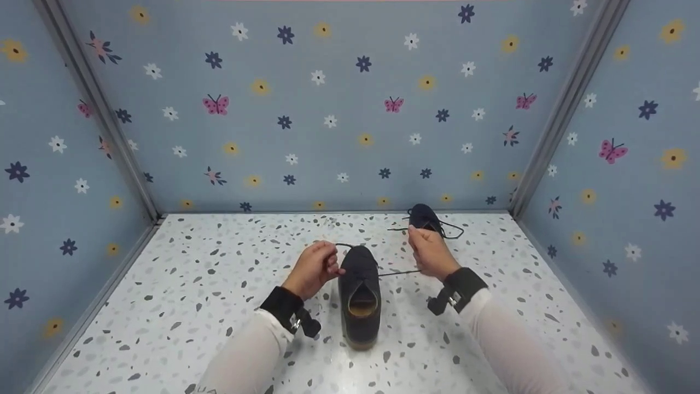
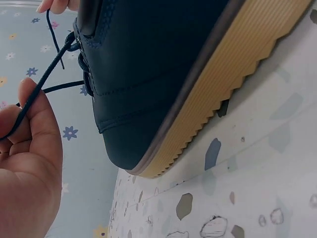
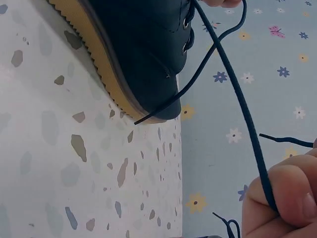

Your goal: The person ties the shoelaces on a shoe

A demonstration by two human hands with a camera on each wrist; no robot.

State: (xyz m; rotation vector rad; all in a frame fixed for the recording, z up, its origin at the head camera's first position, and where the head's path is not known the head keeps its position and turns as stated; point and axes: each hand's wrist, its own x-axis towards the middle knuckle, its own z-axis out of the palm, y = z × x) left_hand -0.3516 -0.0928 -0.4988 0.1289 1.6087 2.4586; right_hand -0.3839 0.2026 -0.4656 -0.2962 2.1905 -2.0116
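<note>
A dark navy lace-up shoe (image 1: 361,262) with a tan ridged sole stands upright on the floor, toe pointing away. My left hand (image 1: 313,268) is at its left side and pinches one shoelace (image 2: 49,72) between thumb and curled fingers. To the right of the shoe, my right hand (image 1: 435,254) grips the other lace (image 1: 399,273), which runs taut from the eyelets. In the right wrist view that lace (image 3: 242,106) passes into the curled fingers (image 3: 287,203), and a loose lace end hangs across the toe. The lacing is partly hidden in the head view.
A second dark shoe (image 1: 422,215) with loose laces lies beyond my right hand, near the back wall. Blue panels (image 1: 339,109) with flowers and butterflies enclose the speckled white floor (image 1: 219,306) at the back and both sides. Each wrist wears a black strap with a camera.
</note>
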